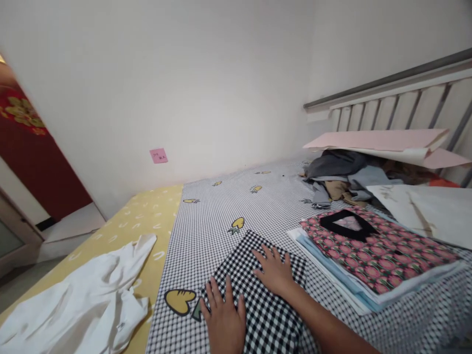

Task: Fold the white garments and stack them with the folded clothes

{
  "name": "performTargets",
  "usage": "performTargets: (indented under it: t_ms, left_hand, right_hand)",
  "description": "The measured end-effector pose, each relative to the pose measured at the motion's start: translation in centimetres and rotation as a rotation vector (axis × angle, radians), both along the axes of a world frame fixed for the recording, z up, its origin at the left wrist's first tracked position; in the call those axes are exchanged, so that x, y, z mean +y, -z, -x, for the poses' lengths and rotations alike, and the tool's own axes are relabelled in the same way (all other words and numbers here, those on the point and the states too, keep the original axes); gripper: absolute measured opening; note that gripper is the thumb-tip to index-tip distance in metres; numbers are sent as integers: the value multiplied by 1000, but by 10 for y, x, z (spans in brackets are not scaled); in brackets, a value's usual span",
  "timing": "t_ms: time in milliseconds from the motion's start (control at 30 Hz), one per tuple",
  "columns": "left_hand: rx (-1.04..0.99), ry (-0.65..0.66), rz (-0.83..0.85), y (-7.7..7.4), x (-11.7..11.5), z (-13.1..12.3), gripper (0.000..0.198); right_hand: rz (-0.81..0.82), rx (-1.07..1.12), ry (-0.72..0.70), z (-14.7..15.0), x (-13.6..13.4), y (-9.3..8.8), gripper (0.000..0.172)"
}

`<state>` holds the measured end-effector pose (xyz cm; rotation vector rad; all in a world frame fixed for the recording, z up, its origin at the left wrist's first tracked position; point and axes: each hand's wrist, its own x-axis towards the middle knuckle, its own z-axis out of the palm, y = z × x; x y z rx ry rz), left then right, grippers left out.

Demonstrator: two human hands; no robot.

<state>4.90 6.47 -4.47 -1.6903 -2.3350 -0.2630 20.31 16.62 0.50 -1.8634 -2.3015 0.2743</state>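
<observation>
A black-and-white checked cloth [254,255] lies flat on the bed at the bottom middle. My left hand [224,317] rests flat on its near left part with fingers spread. My right hand [275,270] lies flat on the middle of the same cloth, fingers stretched out and apart. Neither hand grips anything.
A stack of folded clothes [376,260] topped by a pink floral garment lies right of my hands. A white garment [81,300] lies crumpled on the yellow sheet [147,216] at left. A heap of clothes [342,179] and pink card sheets [383,140] sit by the headboard [405,98].
</observation>
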Motion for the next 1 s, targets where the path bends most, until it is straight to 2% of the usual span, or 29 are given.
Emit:
performTargets:
  t_ms: [67,133,167,233,333,433,600,700,900,1000]
  left_hand:
    - [6,-6,8,-1,0,-1,58]
    - [8,-10,9,-1,0,-1,58]
    - [2,-8,8,-1,0,0,58]
    - [-27,0,8,-1,0,0,59]
    - [-75,11,19,-3,-1,0,60]
    - [-83,8,26,-6,-2,-1,59]
    - [-107,-6,6,-8,-3,-3,56]
    - [-107,10,7,-11,-2,-4,56]
    - [-202,24,90,-23,-3,-1,60]
    - [-248,83,94,-20,-9,10,59]
  right_hand:
    - [-120,8,-39,7,8,-10,61]
    - [-251,39,-156,16,18,-13,58]
    - [-256,54,-212,19,25,-12,56]
    - [-169,66,-254,24,38,-3,54]
    - [-18,66,-198,23,54,13,59]
    - [9,61,-209,11,58,18,60]
    - [-22,6,-187,-36,29,13,58]
    - [-100,-9,-122,-69,0,23,56]
    - [-422,116,-12,-113,-51,77,50]
    - [-505,187,55,-122,-67,102,49]
